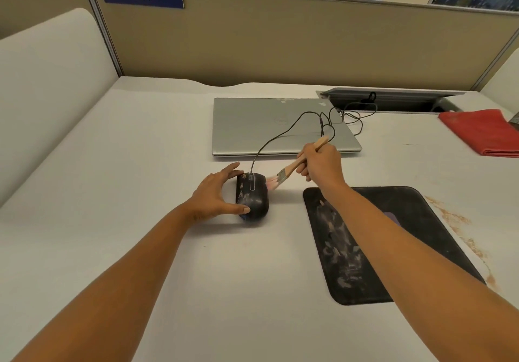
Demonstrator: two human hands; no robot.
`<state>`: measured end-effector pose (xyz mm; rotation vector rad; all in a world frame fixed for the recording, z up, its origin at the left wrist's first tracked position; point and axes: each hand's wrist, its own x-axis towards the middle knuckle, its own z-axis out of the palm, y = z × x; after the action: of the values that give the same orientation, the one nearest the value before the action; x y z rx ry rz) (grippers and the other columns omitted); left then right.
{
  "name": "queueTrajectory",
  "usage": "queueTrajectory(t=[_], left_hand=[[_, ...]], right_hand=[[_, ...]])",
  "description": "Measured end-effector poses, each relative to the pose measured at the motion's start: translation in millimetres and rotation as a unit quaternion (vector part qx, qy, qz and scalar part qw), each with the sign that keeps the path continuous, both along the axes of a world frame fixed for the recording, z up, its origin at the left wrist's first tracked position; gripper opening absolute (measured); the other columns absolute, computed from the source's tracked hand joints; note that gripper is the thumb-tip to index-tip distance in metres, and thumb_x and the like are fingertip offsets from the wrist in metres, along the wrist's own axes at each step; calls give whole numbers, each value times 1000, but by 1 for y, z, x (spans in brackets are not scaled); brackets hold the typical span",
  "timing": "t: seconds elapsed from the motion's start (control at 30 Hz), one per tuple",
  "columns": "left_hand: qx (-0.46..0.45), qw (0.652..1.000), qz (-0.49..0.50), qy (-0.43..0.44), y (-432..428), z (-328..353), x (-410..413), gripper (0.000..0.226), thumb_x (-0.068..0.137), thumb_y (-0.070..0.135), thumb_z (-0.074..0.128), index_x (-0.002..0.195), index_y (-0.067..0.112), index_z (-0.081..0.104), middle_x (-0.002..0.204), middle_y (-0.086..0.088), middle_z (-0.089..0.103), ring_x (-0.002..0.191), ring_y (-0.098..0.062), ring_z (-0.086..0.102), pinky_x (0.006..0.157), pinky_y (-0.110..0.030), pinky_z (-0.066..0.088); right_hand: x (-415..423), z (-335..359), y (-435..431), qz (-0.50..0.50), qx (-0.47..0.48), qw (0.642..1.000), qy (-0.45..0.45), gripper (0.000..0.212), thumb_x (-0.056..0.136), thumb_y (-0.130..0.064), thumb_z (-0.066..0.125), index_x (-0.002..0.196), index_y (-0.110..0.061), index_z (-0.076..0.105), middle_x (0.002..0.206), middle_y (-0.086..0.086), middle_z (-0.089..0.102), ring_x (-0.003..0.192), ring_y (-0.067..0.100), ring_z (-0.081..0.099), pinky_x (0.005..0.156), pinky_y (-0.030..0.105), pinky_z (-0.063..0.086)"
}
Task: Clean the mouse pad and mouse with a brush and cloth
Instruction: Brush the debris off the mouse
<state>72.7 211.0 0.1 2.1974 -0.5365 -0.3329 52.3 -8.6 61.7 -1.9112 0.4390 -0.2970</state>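
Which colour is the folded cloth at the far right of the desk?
Red; the cloth shows clearly in the head view.

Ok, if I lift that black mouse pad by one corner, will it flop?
The mouse pad looks thin and lies flat on the desk, so it probably droops. Its matte surface suggests rubbery grip, likely not slippery. White smears may shake off.

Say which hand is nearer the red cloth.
Right. The right hand, gripping the brush, is left of the red cloth; the left hand holds the mouse, farther left.
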Motion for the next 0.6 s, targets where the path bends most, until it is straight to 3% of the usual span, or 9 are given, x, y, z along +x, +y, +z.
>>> queueTrajectory(t=[0.13, 0.3, 0.5, 0.6], left_hand=[[2, 1000, 1, 1, -1, 1, 1, 107, 53, 46, 71, 145, 25, 20, 144, 7, 41, 131, -19, 33, 113, -41, 22], [4, 1000, 2, 2, -1, 2, 0, 107, 53, 46, 71, 145, 25, 19, 144, 6, 41, 131, -20, 33, 113, -41, 22], [11, 1000, 1, 1, -1, 1, 1, 106, 54, 47, 70, 145, 26, 20, 144, 7, 41, 130, -20, 33, 113, -41, 22], [16, 1000, 1, -3, 0, 0, 1, 106, 54, 48, 70, 145, 26, 20, 143, 7, 41, 130, -20, 33, 113, -42, 22]], right_hand=[[14, 6, 7, 35, 36, 999, 7, 31, 97, -17, 41, 87, 3, 62, 59, 8, 59, 47, 14, 57, 43, 17, 50], [27, 12, 14, 9, -54, 998, 10, 30, 97, -18, 41, 84, 0, 61, 55, 2, 55, 43, 10, 54, 36, 10, 44], [35, 12, 19, 32, -51, 997, 45, 30, 97, -19, 43, 89, 3, 61, 57, 4, 56, 46, 12, 56, 47, 18, 51], [36, 12, 12, 6, -50, 998, 47, 28, 97, -18, 42, 87, 1, 60, 57, 4, 56, 45, 12, 56, 45, 16, 50]])
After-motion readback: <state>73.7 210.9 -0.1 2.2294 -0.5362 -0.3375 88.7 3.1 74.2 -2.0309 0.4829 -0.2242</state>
